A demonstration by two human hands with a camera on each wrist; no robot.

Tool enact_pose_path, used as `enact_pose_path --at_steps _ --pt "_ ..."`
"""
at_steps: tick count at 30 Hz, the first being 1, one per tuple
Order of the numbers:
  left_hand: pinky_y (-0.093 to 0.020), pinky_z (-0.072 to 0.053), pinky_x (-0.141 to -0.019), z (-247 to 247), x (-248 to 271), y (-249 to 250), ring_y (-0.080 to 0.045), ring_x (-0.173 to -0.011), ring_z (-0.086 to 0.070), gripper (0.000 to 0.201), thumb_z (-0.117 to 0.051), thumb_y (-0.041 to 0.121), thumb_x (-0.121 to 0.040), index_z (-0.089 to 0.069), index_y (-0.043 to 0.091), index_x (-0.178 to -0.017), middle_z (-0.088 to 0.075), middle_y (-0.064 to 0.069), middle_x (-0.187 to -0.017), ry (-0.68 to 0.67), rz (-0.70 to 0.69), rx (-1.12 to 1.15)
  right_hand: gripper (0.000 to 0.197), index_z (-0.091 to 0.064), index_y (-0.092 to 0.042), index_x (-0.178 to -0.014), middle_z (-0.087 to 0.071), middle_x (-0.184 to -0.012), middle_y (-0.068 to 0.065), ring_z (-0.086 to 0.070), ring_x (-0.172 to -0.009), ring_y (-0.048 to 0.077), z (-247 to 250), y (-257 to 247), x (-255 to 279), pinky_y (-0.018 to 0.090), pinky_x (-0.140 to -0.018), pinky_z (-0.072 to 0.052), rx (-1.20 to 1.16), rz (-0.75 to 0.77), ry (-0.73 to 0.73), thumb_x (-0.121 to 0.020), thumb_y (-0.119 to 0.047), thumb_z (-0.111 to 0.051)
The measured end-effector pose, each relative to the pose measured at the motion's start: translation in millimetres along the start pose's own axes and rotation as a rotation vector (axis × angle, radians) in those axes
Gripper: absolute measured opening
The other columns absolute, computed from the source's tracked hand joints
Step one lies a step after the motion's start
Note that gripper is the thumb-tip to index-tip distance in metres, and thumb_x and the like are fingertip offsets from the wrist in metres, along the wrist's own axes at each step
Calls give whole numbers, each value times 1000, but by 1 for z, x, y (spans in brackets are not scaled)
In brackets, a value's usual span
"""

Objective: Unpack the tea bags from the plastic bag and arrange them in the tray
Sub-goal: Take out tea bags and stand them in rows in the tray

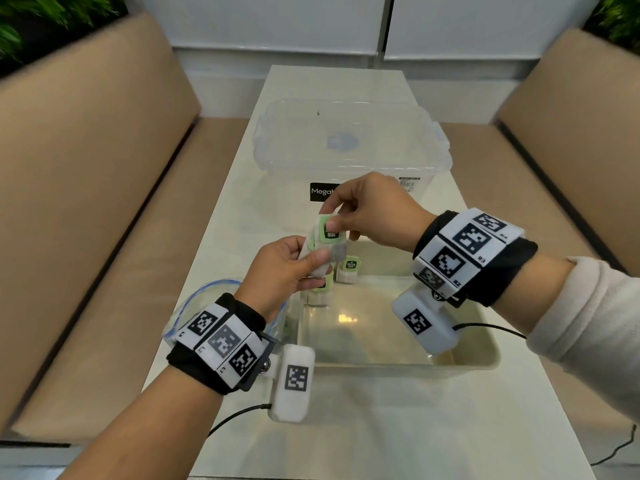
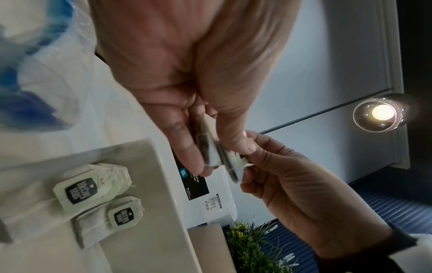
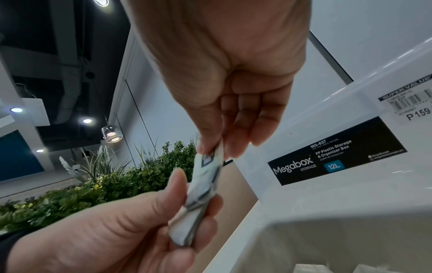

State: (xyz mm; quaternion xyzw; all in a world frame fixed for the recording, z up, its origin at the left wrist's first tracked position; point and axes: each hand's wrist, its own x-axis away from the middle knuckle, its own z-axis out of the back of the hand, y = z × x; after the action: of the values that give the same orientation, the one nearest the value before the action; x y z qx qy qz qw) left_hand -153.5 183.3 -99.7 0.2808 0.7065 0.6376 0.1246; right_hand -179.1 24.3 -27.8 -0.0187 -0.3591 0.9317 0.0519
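The cream tray (image 1: 491, 355) sits on the white bench (image 1: 381, 427), and it's got two little stacks of tea bags (image 2: 93, 194) standing in its far left corner, green-and-black tags facing up. Can't count the bags in each stack. Right behind the tray is a clear Megabox storage box (image 1: 346, 140) with its lid on; nothing visible inside. The plastic bag (image 1: 180, 306), blue-edged, lies on the bench just left of the tray, mostly hidden behind the left wrist, so no idea what's left in it.

Both hands are up over the tray's far left corner sharing one small bundle of tea bags (image 1: 322, 244). Left hand (image 1: 277, 268) has thumb and fingers curled around the bundle's lower end. Right hand (image 1: 374, 209) comes from above, its grip a thumb-and-fingertip pinch on the top tag, other fingers tucked in.
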Motion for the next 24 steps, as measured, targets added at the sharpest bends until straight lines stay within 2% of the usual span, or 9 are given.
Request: enact_pose_path --at_steps 2,4,6,8,11,13,17,20,24 --pt "-18 -56 -60 3 0 -2 -13 -76 -67 6 -58 13 -88 -62 11 -92 -69 -7 -86 23 16 7 8 -71 -23 -82 -62 -62 -12 -55 -46 -1 4 2 -1 13 -58 -47 -13 3 36 -80 -16 -73" --pt "-20 -57 -62 8 -1 -4 -13 -78 -68 7 -55 13 -91 -62 11 -93 -69 -9 -91 60 28 3 8 -73 -19 -83 -60 -65 -9 -51 -51 0 8 6 -4 14 -59 -44 44 -7 47 -80 -13 -71" --pt "-21 -58 -62 12 -1 -5 -11 -77 -69 8 -53 14 -92 -61 11 -92 -70 -7 -92 94 29 5 7 -73 -19 -82 -56 -62 -10 -47 -55 3 8 12 -5 14 -54 -38 150 -34 6 -78 -13 -72" --pt "-21 -57 -60 15 0 -5 -10 -77 -70 8 -53 16 -93 -61 13 -91 -70 -5 -90 113 24 2 7 -72 -22 -78 -53 -60 -13 -49 -59 5 1 19 -6 17 -54 -37 275 -64 -45 -76 -15 -74" --pt "-22 -57 -60 18 2 -6 -9 -78 -69 9 -53 17 -93 -61 15 -90 -70 -2 -88 123 15 -22 5 -71 -24 -77 -60 -72 -11 -56 -76 13 -15 34 -6 23 -64 -40 474 -120 -101 -76 -20 -74" --pt "-21 -57 -58 20 4 -6 -7 -76 -69 9 -54 18 -92 -61 15 -89 -69 0 -85 129 12 -31 5 -70 -23 -81 -67 -82 -5 -60 -80 18 -28 43 -7 24 -65 -40 543 -147 -129 -77 -20 -71" --pt "-21 -56 -58 22 6 -10 -11 -80 -68 7 -55 19 -91 -61 16 -89 -69 -2 -89 148 12 -27 11 -62 -24 -80 -67 -91 2 -55 -80 23 -48 56 -9 27 -64 -37 576 -178 -185 -79 -13 -61" --pt "-22 -57 -59 24 7 -12 -10 -81 -68 8 -55 20 -92 -61 15 -90 -69 -3 -92 152 16 -32 15 -66 -22 -90 -67 -92 2 -58 -83 24 -56 63 -11 28 -65 -40 561 -198 -219 -81 -14 -57" --pt "-22 -56 -59 26 7 -13 -11 -82 -68 9 -56 22 -91 -61 15 -92 -70 -4 -93 158 19 -35 12 -68 -21 -87 -68 -93 4 -60 -86 26 -60 68 -9 29 -68 -47 519 -209 -218 -80 -17 -59"
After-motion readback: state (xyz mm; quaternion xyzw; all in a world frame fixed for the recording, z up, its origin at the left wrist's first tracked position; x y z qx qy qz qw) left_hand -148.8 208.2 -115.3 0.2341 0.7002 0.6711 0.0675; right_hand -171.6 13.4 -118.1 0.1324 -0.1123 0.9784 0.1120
